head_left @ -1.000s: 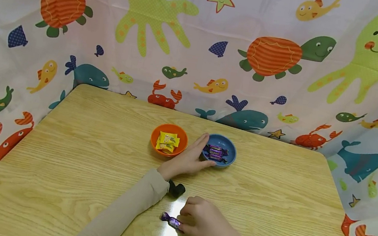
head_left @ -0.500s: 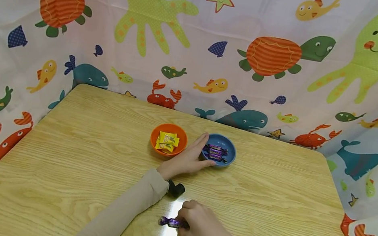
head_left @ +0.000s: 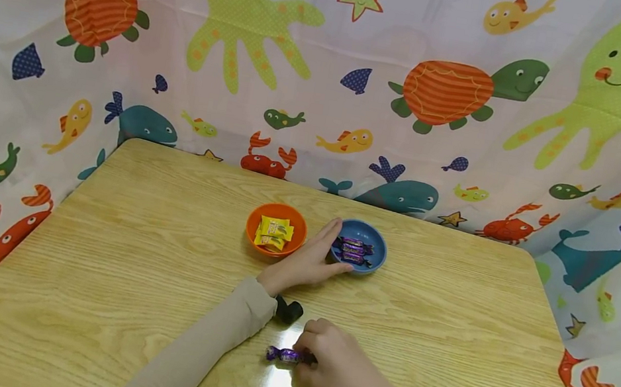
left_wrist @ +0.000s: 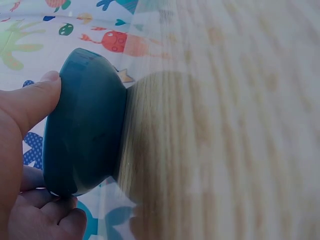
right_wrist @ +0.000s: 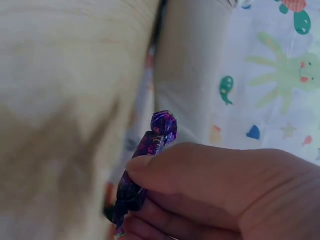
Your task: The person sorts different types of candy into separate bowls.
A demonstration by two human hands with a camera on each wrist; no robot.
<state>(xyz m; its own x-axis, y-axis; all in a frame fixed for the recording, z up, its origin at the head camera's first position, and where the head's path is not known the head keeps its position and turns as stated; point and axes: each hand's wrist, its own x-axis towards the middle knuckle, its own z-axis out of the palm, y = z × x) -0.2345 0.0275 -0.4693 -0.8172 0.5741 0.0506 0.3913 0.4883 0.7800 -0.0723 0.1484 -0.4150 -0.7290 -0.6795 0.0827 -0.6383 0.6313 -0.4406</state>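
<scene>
My right hand [head_left: 335, 368] pinches a purple twist-wrapped candy [head_left: 286, 355] between thumb and fingers, over the near middle of the table. In the right wrist view the thumb lies across the candy [right_wrist: 145, 145], and one twisted end sticks out beyond it. My left hand [head_left: 309, 257] reaches forward and holds the left side of a blue bowl [head_left: 374, 266]. The left wrist view shows the thumb on the bowl's [left_wrist: 87, 120] rim, with other fingers at its opposite side. Inside the bowl lie several purple candies [head_left: 353, 251] like the held one.
Just left of the left hand stands an orange bowl [head_left: 252, 233] with several yellow wrapped candies [head_left: 273, 231]. The wooden table [head_left: 128, 246] ends at the back against a curtain [head_left: 333, 43] printed with sea animals. A black wrist device [head_left: 288, 311] shows under the left sleeve.
The right hand has drawn the candy from a slant to level and moved it slightly away from me, gripping it more firmly. The left hand stays at the blue bowl.
</scene>
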